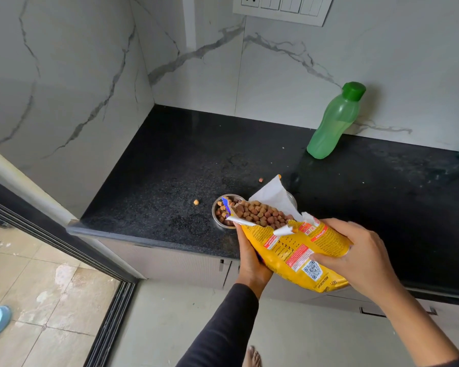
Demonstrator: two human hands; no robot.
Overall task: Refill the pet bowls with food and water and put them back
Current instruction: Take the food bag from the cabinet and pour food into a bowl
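While the yellow food bag [292, 255] is held over the front edge of the black counter [170, 160], its long axis is seen to run from lower right to upper left, with the torn mouth pointing up-left and tipped down toward a steel bowl [217, 207]. Brown kibble [263, 213] is heaped at the open mouth, and some pieces lie in the bowl below it. The bowl stands on the counter near the front edge; its right part is hidden by the bag. A second steel rim [292, 197] is just visible behind the bag's white inner flap; what it belongs to cannot be told.

The bag is supported from below and on its left side by the left hand [249, 258], palm against the bag; its fingers are hidden behind the bag, so their state cannot be told. The right hand [355, 258] is laid over the bag's right side, fingers curled and pressed into the wrapper, thumb on the printed face.

Two loose pieces of kibble [196, 202] are noted on the counter, one left of the bowl and one behind it. A green bottle [334, 123] with its cap on stands against the marble wall [276, 83], well apart from the bowl.
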